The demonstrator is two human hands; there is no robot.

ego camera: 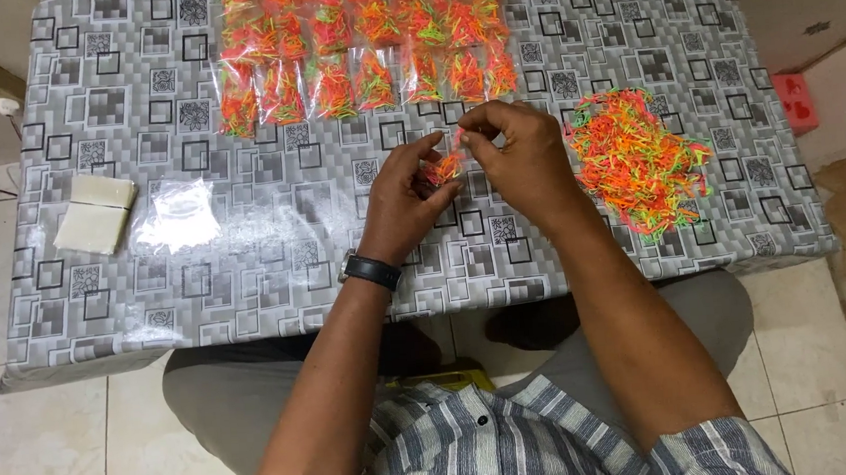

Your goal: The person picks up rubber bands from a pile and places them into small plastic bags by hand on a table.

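Head-camera view: a seated person in a striped shirt (487, 441) is working at a desk (276, 268) covered in grey patterned cloth. At the centre, the left hand (403, 201), a black watch (370, 270) on its wrist, is cupping a small bunch of bands (441, 170), fingers curled loosely around it. The right hand (520, 156) is meeting it from 3 o'clock, its grip pinched shut on the top of the same bunch. Those bands are looking feather-light, soft and springy, likely to scatter; pinching them together at the middle seems the safest hold. At 3 o'clock a loose heap (638, 158) of orange, pink and green bands is lying. At 9 o'clock, empty clear bags (175, 217) are sitting beside two pale flat pads (94, 215). Farther off at 12 o'clock, rows of filled packets (365, 43) are lining the far edge.
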